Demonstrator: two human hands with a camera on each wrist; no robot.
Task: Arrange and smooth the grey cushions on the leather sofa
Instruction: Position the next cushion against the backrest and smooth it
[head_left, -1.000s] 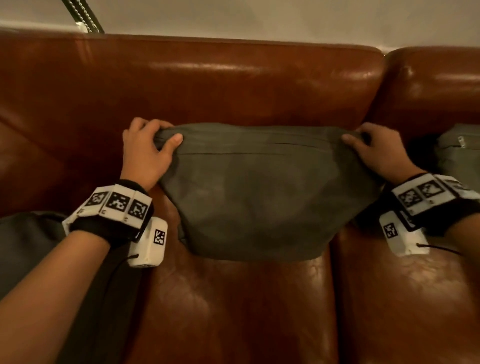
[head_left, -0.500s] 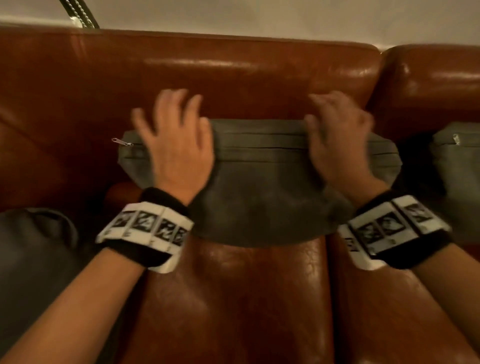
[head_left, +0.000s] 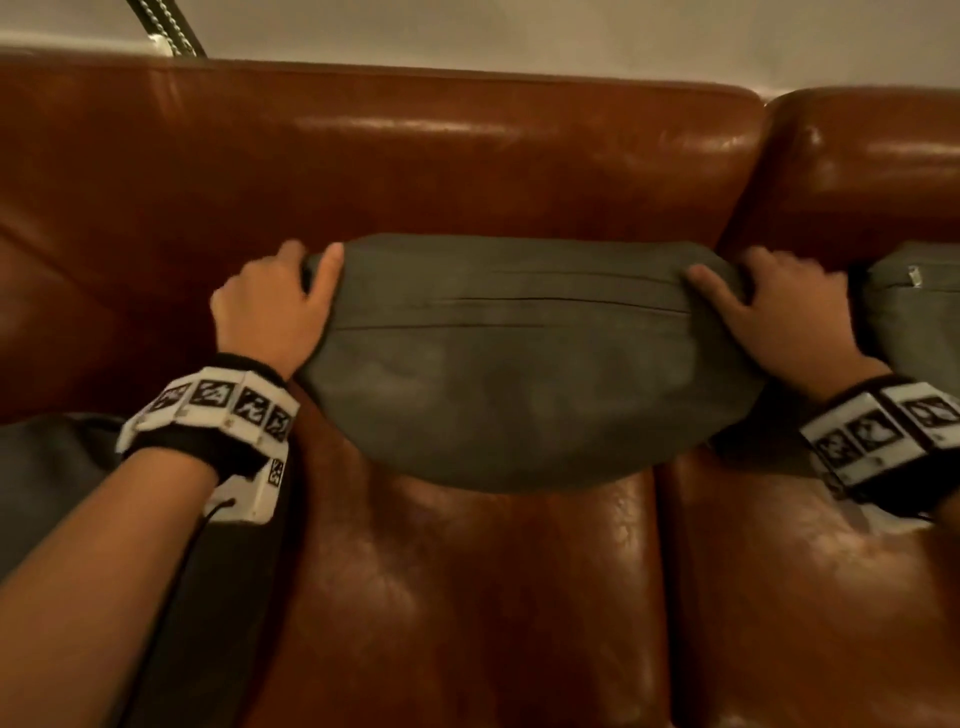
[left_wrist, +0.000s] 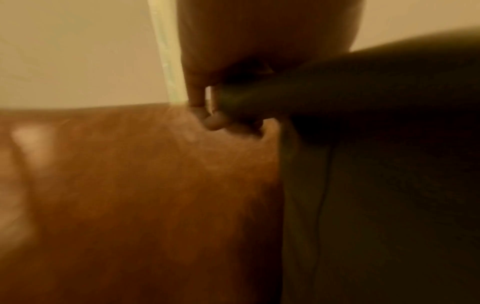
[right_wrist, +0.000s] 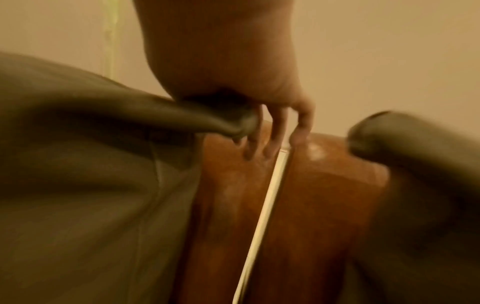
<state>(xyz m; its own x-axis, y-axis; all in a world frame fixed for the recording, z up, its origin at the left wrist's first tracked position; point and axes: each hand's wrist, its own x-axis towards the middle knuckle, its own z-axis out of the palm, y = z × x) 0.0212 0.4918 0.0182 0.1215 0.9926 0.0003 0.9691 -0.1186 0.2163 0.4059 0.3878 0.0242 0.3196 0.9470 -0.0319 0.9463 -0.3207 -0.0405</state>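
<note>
Pale wall (head_left: 519, 31) runs along the far edge of the scene, and below it a brown leather sofa (head_left: 415, 156) fills nearly everything, its glossy backrest at the far side and its seat cushions near. On the seat, leaning against the backrest at the middle, stands a grey cushion (head_left: 519, 374) with a long seam line running left to right across its upper part.

At its far left corner the left hand (head_left: 270, 306) holds the cushion: the thumb lies over the front face and the fingers go behind the corner, so the grip is closed on the fabric. In the left wrist view the fingertips (left_wrist: 215, 121) curl under the dark edge of the cushion (left_wrist: 363, 92), though that picture is blurred. At the far right corner the right hand (head_left: 774, 312) holds the cushion in the same way, thumb on the front, fingers wrapped behind. The right wrist view shows the pinched corner of the cushion (right_wrist: 103, 123) under the palm, with fingers (right_wrist: 278, 131) reaching down toward the leather.

A second grey cushion (head_left: 914, 306) stands just right of the right hand, a small zip pull at its top. A third grey cushion (head_left: 47, 478) lies at the near left, partly behind the left forearm. Both wrists carry white bands with black markers.
</note>
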